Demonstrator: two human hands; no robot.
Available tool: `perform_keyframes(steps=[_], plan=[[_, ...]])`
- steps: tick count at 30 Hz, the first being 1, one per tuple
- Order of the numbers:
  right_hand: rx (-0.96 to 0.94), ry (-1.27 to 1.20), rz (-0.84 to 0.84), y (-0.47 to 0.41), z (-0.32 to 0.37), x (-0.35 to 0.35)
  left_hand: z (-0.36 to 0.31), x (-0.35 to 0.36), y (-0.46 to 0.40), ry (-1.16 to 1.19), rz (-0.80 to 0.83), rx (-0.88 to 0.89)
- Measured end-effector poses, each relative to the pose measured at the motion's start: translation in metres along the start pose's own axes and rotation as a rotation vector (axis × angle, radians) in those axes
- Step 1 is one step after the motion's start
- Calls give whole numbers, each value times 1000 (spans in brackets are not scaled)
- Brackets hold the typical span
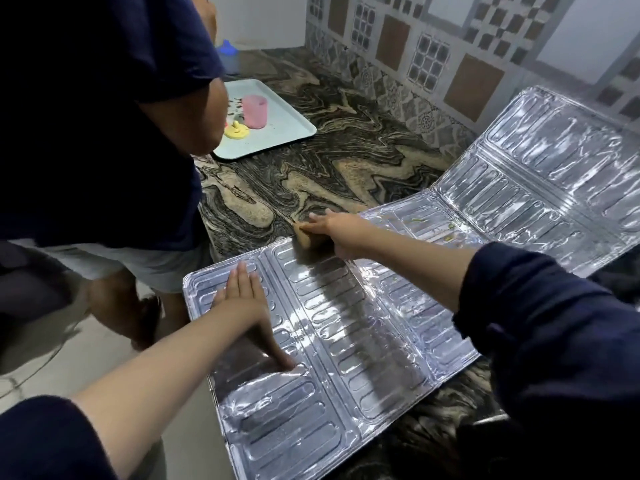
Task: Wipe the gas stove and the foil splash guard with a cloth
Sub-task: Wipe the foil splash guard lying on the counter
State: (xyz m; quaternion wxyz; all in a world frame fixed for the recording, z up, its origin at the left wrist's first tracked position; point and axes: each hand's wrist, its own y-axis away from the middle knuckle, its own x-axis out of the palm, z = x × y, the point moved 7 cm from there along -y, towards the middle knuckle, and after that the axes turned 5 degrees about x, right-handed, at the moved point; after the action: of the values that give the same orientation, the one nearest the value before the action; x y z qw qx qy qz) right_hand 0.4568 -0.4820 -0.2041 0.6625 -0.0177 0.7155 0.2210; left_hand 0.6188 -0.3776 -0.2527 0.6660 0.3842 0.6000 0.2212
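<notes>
Head view: one foil guard (346, 327) lies spread flat across the marbled counter (311, 161), its near-left part overhanging the counter edge and its far-right panel bent up against the tiled wall (433, 46). Three hinged sections of it can be counted, each embossed with rows of oblong dimples.

The left hand (242, 299) lies palm down on the guard's left section, fingers straight and close together, thumb spread out to the right; foil shows on every side of its fingertips. The right hand (332, 230) reaches to the guard's far edge, its fingers curled over one brown cloth (308, 237), which is bunched beneath them and pressed onto the foil right at the seam between foil and counter. The fingertips point left, just past the guard's rim, with bare counter beyond them. A few small greenish specks (446, 237) sit on the foil to the right of that hand's wrist.

Beyond the right fingers, well apart, one pale tray (287, 133) rests on the counter holding one pink cup (254, 110) and one yellow piece (236, 132). A second person (104, 116) in a dark shirt stands left of the counter, beyond the left fingers. The stove itself cannot be made out.
</notes>
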Motion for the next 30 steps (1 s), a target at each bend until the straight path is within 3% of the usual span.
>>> perform_keyframes(steps=[2, 7, 17, 30], plan=[[4, 59, 95, -3, 1, 19, -9, -6, 0, 0, -9, 16], [-9, 52, 106, 1, 3, 20, -50, -15, -8, 80, -116, 211], [-82, 117, 93, 18, -4, 25, -59, -9, -17, 101, -161, 208], [-168, 85, 549, 165, -11, 53, -57, -7, -20, 122, -174, 210]])
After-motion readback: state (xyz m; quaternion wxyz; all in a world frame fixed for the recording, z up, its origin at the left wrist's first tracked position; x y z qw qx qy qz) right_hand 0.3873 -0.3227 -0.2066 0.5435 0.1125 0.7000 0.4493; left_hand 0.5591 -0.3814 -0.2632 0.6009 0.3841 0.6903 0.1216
